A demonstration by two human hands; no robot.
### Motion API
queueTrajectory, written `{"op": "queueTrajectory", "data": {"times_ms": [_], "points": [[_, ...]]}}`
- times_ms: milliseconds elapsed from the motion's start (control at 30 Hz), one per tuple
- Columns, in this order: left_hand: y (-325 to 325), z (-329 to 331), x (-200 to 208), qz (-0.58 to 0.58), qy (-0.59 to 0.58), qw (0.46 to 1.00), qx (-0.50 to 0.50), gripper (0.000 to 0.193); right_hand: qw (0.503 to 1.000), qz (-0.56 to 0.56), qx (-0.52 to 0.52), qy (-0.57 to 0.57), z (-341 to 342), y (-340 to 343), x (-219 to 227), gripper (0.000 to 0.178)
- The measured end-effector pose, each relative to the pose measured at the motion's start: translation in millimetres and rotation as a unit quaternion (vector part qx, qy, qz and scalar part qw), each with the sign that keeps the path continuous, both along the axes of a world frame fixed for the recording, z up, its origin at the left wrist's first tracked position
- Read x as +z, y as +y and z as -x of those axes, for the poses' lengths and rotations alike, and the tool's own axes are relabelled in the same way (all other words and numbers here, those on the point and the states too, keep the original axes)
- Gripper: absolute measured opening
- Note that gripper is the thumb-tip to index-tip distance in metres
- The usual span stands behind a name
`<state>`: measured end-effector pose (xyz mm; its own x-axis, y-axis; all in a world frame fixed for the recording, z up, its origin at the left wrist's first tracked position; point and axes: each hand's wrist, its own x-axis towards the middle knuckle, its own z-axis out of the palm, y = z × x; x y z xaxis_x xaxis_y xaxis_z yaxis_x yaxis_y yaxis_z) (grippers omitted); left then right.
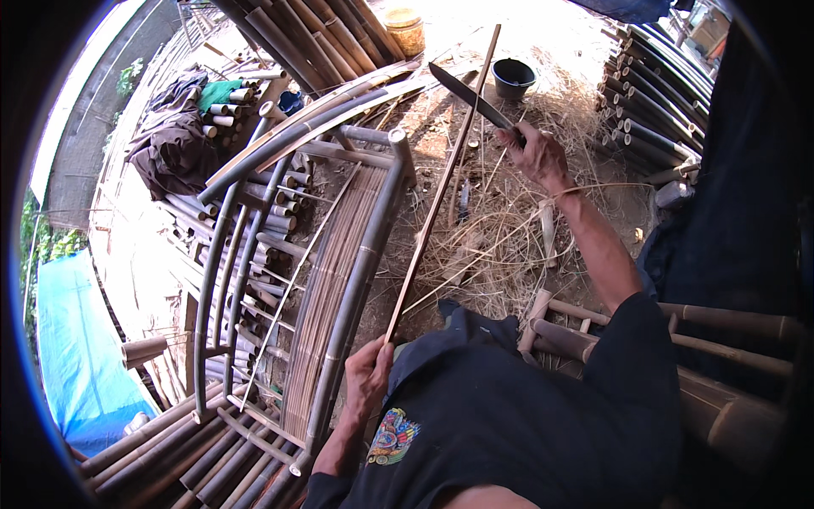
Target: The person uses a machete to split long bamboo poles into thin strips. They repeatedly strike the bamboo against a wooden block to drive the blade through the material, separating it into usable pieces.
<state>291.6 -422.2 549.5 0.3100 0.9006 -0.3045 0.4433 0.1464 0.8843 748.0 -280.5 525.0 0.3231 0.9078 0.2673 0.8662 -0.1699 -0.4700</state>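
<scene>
My left hand [368, 373] is closed round the lower end of a long, narrow bamboo strip [432, 222], which slants up and away to the far middle. In my right hand [538, 158] is the handle of a machete [459, 88] with a dark, broad blade. The blade points to the far left and crosses the strip near its upper part; whether the two touch, I cannot tell. Left of the strip stands a bamboo bench [357, 271] with a slatted seat and dark poles.
Thin shavings [487, 254] litter the ground ahead. A black bucket [513, 78] stands beyond my right hand. Stacked bamboo poles [653, 102] fill the far right, more poles [314, 34] lean at the back. A blue tarp [80, 356] lies left, a bamboo frame [585, 327] at my right.
</scene>
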Motion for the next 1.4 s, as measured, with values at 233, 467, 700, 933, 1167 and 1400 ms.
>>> {"op": "queueTrajectory", "data": {"times_ms": [233, 467, 700, 933, 1167, 1400], "points": [[-53.6, 84.0, -27.5, 0.041, 0.003, 0.999, 0.012, 0.025, 0.997, 0.046, -0.063, 0.012, -62.8, 9.1, 24.7, 0.072], [-84.9, 154.4, -60.4, -0.016, 0.074, 0.997, 0.005, 0.023, 0.954, 0.109, -0.252, 0.123, -156.5, 17.1, 24.9, 0.075], [-3.7, 56.7, -22.0, 0.086, 0.01, 0.996, 0.026, 0.03, 0.995, -0.074, 0.062, 0.028, -5.7, -18.2, -16.2, 0.06], [6.0, 15.7, -13.0, 0.039, -0.005, 0.999, 0.005, 0.029, 0.994, -0.028, 0.095, 0.043, 90.4, -63.6, -34.8, 0.063], [-23.0, 50.0, -12.1, -0.04, 0.021, 0.999, -0.027, 0.031, 0.999, -0.032, 0.016, 0.023, 16.4, -35.0, -17.9, 0.068], [-60.3, 105.9, -7.2, -0.022, 0.061, 0.998, -0.029, 0.032, 0.975, 0.021, -0.145, 0.168, -79.7, -10.1, -3.6, 0.07]]}}
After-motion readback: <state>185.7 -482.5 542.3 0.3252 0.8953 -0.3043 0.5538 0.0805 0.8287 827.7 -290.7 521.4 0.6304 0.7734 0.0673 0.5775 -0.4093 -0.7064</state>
